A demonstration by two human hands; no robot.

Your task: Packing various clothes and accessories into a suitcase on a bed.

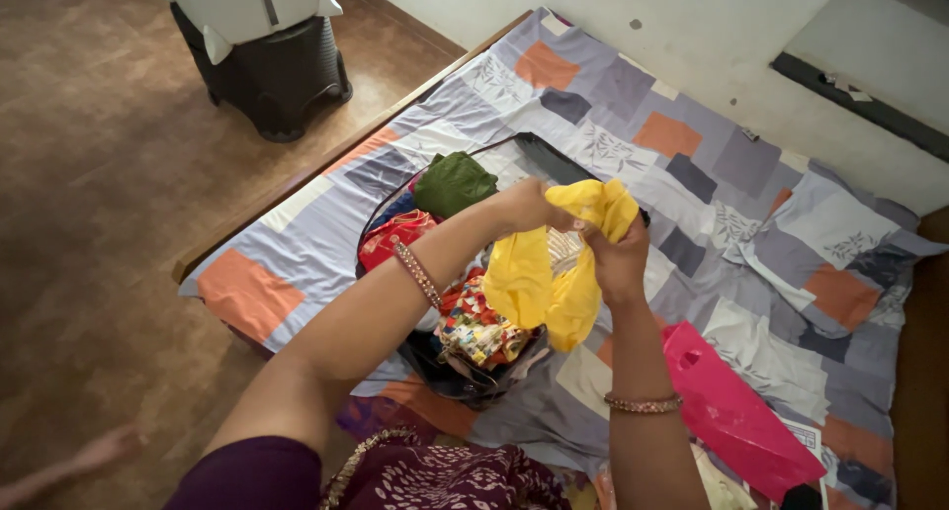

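Above the bed, both hands grip one yellow cloth (554, 273), lifted clear of the clothes beneath so that its loose ends can hang free. The left hand (529, 206) is closed on the cloth's upper edge, and the right hand (615, 258) pinches a bunched fold just beside it, fingers curled tight around the fabric. The left forearm reaches up and forward from the lower left with a bangle (418, 275) at the wrist; the right forearm stands almost straight up from below, and it too wears a bangle (644, 403).

Directly under the cloth sits an open dark bag (465, 377) heaped with clothes: a green bundle (453, 182) at the far side, a red piece (395, 235), and a multicoloured print (481, 330) nearest the cloth. A pink plastic bag (732, 416) lies flat near the right elbow (its handle hole faces the clothes). All of this rests on the patchwork sheet (692, 144) covering the bed.
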